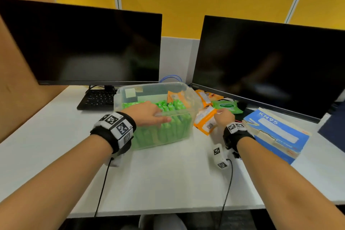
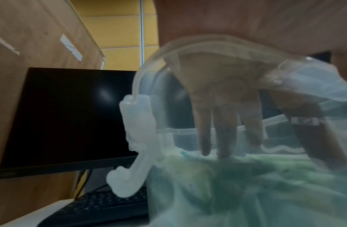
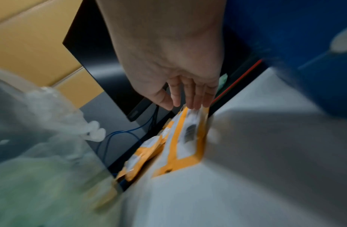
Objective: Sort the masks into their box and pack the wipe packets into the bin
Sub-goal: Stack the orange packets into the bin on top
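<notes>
White desk [image 1: 168, 179], two dark monitors. My left hand [image 1: 149, 115] lies flat-fingered on green packets in the bin [image 1: 194, 112]; right hand [image 1: 224, 117] pinches an orange packet [image 1: 204, 121] beside it. Probably lift and drop in next.

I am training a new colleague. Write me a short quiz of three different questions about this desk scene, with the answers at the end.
1. True or false: the left hand is inside the clear bin, with straight fingers on the green wipe packets.
2. Multiple choice: the right hand touches A) the blue KN95 box, B) an orange wipe packet on the desk, C) the keyboard.
3. Fill in: the loose orange packets lie between the bin and the ____ box.

Key: 1 true; 2 B; 3 KN95 (blue).
</notes>
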`<state>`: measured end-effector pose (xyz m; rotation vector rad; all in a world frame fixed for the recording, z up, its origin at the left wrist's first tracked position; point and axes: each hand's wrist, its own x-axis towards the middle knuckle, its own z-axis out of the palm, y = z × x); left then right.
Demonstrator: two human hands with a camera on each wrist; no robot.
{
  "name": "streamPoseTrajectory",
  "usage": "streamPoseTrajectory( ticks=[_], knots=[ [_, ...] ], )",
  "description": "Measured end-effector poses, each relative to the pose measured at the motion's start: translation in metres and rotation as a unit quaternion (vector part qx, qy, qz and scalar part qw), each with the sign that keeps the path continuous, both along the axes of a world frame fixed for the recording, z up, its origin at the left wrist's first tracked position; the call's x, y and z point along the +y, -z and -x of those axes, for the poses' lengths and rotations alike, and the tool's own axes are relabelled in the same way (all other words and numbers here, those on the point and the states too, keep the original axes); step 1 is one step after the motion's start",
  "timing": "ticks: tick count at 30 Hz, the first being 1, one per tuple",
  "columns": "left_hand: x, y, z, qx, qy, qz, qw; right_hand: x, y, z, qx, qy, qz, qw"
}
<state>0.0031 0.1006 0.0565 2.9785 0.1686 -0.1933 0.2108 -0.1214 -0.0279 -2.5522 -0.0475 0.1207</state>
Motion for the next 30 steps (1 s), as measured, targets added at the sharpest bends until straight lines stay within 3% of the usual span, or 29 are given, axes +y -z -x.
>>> streamPoseTrajectory(
  ticks=[6,10,14,16,19,25,30],
  knots=[
    [-0.016,-0.001,-0.026,0.009,0.002,0.033,0.999,-0.001,-0.012,-0.035,-0.011,-0.023,0.101,0.995],
    [-0.015,-0.007,-0.029,0.014,-0.017,0.084,0.996,0.015,0.039,-0.121,0.012,-0.059,0.161,0.985],
    [-0.022,-0.016,-0.029,0.005,-0.038,0.153,0.987,0.027,0.014,-0.091,0.039,-0.111,0.21,0.971],
    [-0.022,-0.015,-0.031,0.016,-0.04,0.144,0.989,0.026,0.002,-0.072,0.013,-0.116,0.219,0.969],
    [-0.019,-0.014,-0.032,0.026,-0.045,0.141,0.989,0.029,0.023,-0.084,0.058,-0.156,0.233,0.958],
    [-0.02,-0.016,-0.034,0.034,-0.069,0.148,0.986,0.013,-0.013,-0.042,0.068,-0.19,0.284,0.937],
    [-0.016,-0.01,-0.036,-0.028,-0.093,0.167,0.981,0.013,-0.018,-0.031,0.084,-0.205,0.264,0.939]
  ],
)
